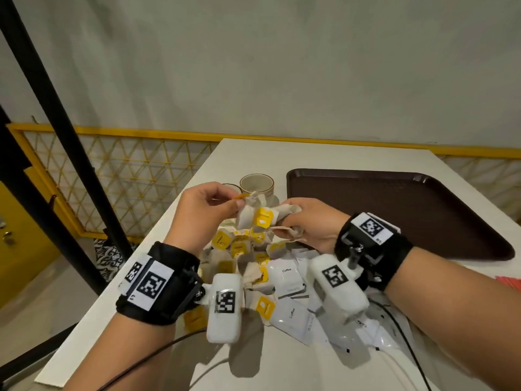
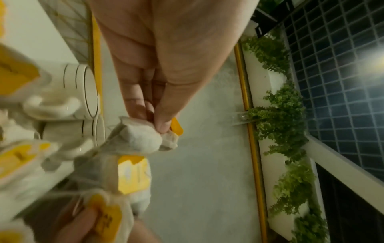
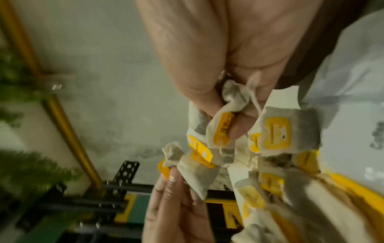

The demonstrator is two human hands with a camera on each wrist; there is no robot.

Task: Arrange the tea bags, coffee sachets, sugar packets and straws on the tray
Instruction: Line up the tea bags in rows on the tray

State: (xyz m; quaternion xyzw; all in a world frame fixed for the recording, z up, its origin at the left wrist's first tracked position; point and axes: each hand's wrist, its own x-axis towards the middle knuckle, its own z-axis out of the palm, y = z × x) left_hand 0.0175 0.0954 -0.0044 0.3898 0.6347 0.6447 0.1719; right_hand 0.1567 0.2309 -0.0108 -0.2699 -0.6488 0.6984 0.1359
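Both hands are raised over a heap of tea bags (image 1: 242, 246) with yellow tags on the white table. My left hand (image 1: 210, 208) pinches the top of one tea bag (image 1: 248, 211) between thumb and fingers; the left wrist view shows that tea bag (image 2: 143, 138) and its yellow tag at the fingertips. My right hand (image 1: 307, 224) grips a bunch of tangled tea bags (image 3: 232, 113) by bags and strings. White coffee sachets (image 1: 287, 277) lie by the heap. The dark brown tray (image 1: 394, 210) lies to the right, bare.
Two beige cups (image 1: 256, 184) stand behind the heap, close to my left hand. The table's left edge (image 1: 158, 221) drops off beside a yellow lattice railing. Something red (image 1: 507, 282) shows at the far right edge. Black cables run across the near table.
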